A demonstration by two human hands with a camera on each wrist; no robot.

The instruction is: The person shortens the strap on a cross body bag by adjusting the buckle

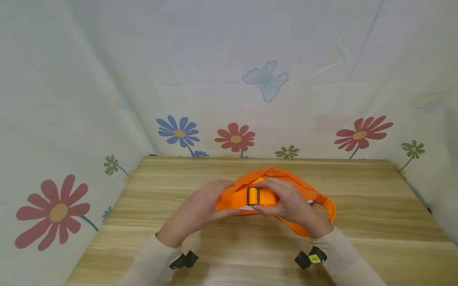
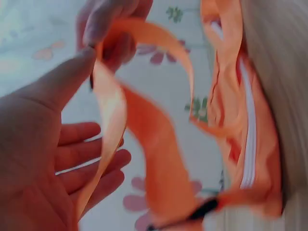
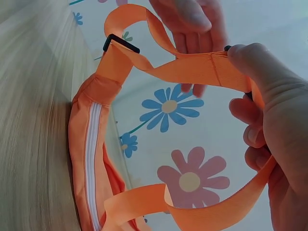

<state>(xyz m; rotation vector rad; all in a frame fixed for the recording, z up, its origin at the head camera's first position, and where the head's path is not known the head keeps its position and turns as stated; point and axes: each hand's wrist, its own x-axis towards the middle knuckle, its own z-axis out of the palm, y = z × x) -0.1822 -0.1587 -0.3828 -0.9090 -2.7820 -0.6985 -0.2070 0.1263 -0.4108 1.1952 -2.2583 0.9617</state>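
One orange bag (image 1: 304,190) lies on the table (image 1: 118,238) in the head view, near the far edge. Your right hand (image 1: 291,203) pinches the strap (image 1: 268,196) by the black buckle (image 1: 258,196), thumb on the near side. Your left hand (image 1: 198,206) is loose around the strap's left part. Hold the buckle steady and keep the strap flat there, as a twist would likely jam it. You have wood to the left, to the right and on the near side, so pull sideways. The far side looks tight: the flower cloth (image 1: 304,99) stands just past the edge.

From the left wrist, it is blurry. Your left fingers (image 2: 94,154) are spread out straight, and you cannot tell if that thumb touches the buckle.

From the right wrist, your right thumb presses the strap and your fingers curl under it. Your left fingers reach behind, not gripping. One end buckle (image 3: 120,44) sits at the bag's left end, and the strap bends there, so smooth that part too. Mind the zip (image 3: 91,154); keep the loops off it.
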